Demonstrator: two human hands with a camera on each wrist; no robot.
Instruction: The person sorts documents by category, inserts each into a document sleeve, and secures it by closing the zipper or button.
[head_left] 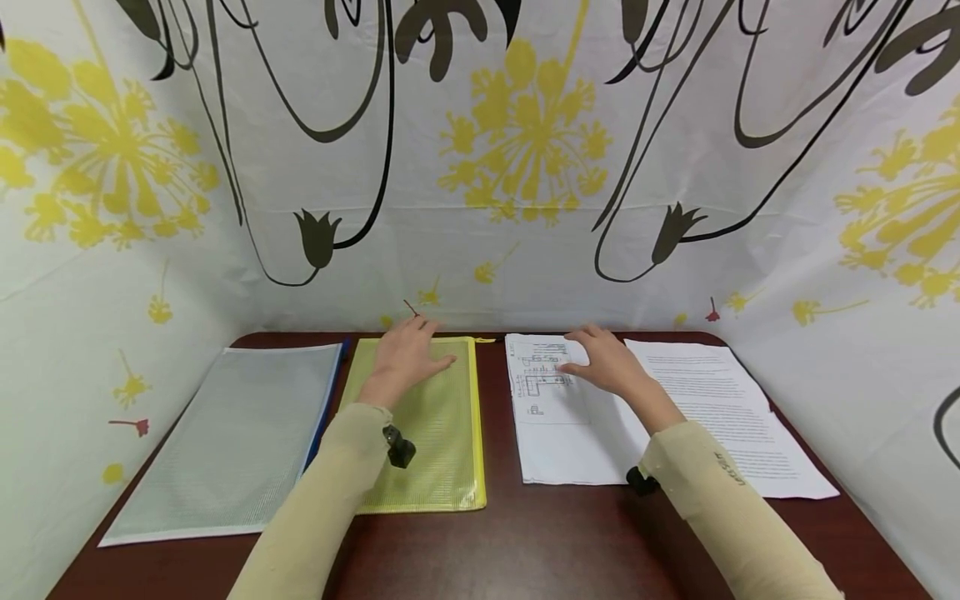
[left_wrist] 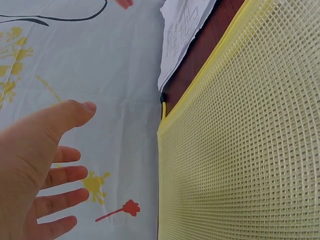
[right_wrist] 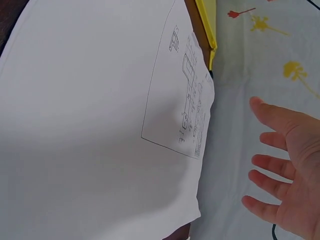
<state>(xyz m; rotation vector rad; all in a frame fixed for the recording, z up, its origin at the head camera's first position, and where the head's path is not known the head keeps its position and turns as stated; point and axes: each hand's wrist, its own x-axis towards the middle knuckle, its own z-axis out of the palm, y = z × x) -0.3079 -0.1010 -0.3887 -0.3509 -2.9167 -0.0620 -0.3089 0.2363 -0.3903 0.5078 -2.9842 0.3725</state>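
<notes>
Beige sleeves (head_left: 300, 517) reach forward from the near edge, both forearms stretched out and angled inward over the table (head_left: 517, 550), a black device (head_left: 400, 448) at the left wrist. Palm lowered, the left hand (head_left: 405, 354) hangs over the far part of the yellow pouch (head_left: 431, 442), thumb spread toward the middle, its fingers loosely bent and grasping nothing. Mirroring it, the right hand (head_left: 606, 360) is above the drawing sheet (head_left: 558, 450), thumb pointing inward, fingers apart, slightly curved and free.

Fine woven mesh covers the yellow pouch, a flat rectangle with a brighter yellow strip down its right side. Just to its right lies the drawing sheet, smooth white paper with thin black linework and a wavy edge. Printed pages (head_left: 750, 425) lie beyond it; at far left is a greyish mesh pouch (head_left: 232, 433) with a blue edge. Dark, reddish-brown and faintly glossy, the table meets creased, flower-patterned cloth (head_left: 525, 275).
</notes>
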